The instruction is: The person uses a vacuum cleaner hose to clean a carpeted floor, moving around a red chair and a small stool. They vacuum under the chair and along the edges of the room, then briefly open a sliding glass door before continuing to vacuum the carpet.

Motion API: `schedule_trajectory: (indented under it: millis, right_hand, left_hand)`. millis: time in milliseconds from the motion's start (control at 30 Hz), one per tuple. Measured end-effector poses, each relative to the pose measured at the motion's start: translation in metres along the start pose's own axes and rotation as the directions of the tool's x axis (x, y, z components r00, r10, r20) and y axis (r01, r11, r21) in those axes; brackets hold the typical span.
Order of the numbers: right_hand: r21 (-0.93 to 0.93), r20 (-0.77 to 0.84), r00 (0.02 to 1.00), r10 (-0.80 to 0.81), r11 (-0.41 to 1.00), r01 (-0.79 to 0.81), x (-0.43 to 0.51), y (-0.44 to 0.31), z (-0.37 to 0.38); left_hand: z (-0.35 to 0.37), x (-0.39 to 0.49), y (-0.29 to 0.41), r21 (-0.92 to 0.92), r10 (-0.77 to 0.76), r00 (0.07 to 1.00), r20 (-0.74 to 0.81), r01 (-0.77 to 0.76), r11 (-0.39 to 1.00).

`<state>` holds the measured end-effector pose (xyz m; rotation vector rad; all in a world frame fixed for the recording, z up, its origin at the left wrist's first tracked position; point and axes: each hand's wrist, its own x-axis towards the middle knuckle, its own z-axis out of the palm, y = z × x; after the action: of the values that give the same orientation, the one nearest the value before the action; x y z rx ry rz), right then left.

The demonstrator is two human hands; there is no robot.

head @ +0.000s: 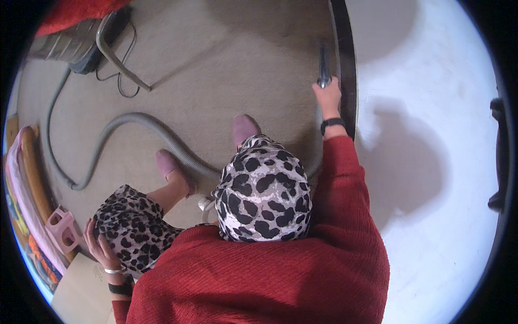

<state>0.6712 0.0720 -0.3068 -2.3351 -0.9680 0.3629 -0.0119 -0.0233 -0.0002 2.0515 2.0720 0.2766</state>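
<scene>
My right hand [328, 97] grips the end of a vacuum cleaner hose, where a clear, shiny nozzle [324, 65] points away from me. The nozzle's tip is blurred, close to the dark baseboard [346, 60] along the wall. From that hand the grey corrugated hose [141, 118] drops behind my knee and curves over the carpet [194, 81] to the left. At the upper left it meets a vacuum cleaner [87, 60], partly cut off and covered. My left hand [100, 247] rests on my knee in spotted trousers [129, 239], fingers apart, holding nothing.
A white wall [408, 251] rises close on my right. Red cloth [77, 14] and a bent metal tube leg [117, 60] are at the upper left, beside a loose black cord [128, 95]. A pink plastic stool [64, 230] and a wooden rail [34, 166] stand left.
</scene>
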Motion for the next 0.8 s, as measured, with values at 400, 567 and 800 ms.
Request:
schedule_trajectory:
  millis: [400,567,800]
  right_hand:
    - [-0.188,-0.08,0.992,0.098,0.976,-0.112,-0.06,0.067,-0.047]
    - [-0.073,-0.058,0.998,0.028,0.997,-0.032,0.03,0.02,-0.017]
    - [0.045,0.207,0.97,-0.126,0.992,0.119,-0.066,-0.018,-0.014]
  left_hand:
    - [0.002,-0.005,-0.018,-0.009,0.002,1.0,0.007,-0.002,1.0]
    - [0.0,-0.002,-0.007,0.005,0.001,1.0,0.017,-0.001,1.0]
    - [0.001,-0.003,-0.005,-0.004,-0.022,1.0,-0.008,0.022,1.0]
